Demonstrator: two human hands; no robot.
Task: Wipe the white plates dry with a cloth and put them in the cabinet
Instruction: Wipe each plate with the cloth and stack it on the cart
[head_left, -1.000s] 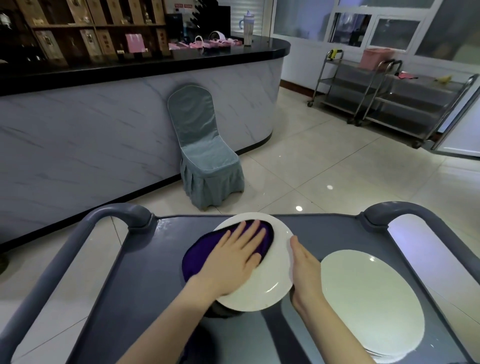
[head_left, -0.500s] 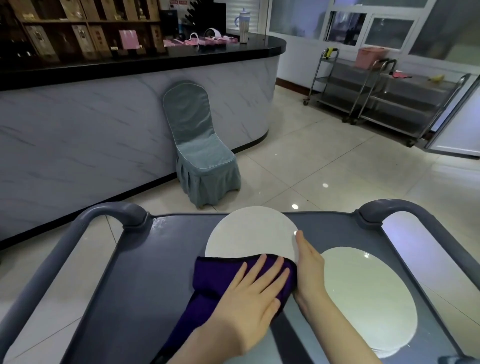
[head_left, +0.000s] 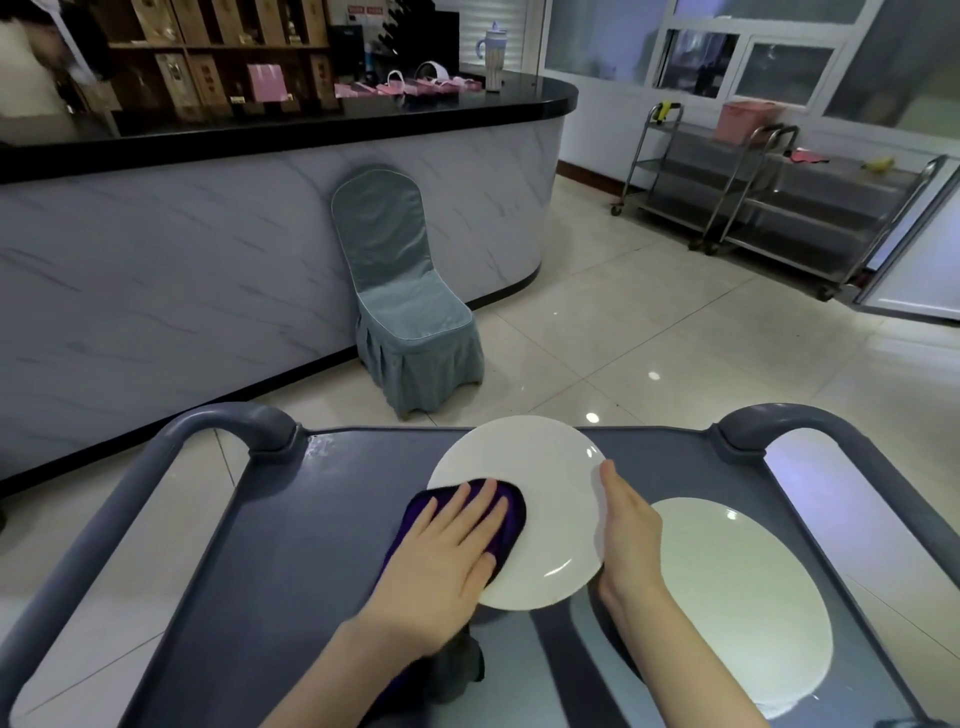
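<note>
A white plate (head_left: 540, 499) lies on the grey cart top (head_left: 311, 545), near the far middle. My left hand (head_left: 441, 551) presses flat, fingers straight, on a purple cloth (head_left: 511, 514) at the plate's left edge. Along the plate's right rim rests my right hand (head_left: 628, 530), fingers straight and held edge-on against it. To the right a stack of white plates (head_left: 737, 597) sits on the cart. No cabinet is identifiable in view.
The cart has raised grey handles at the far left (head_left: 234, 421) and far right (head_left: 769, 421). Beyond it stand a grey-covered chair (head_left: 405, 306), a marble-fronted counter (head_left: 208, 249), and steel trolleys (head_left: 769, 197) at the back right.
My left hand has swept the cloth from the plate's near edge to its left side. The plate's top face shows more. My right hand stays on the rim.
</note>
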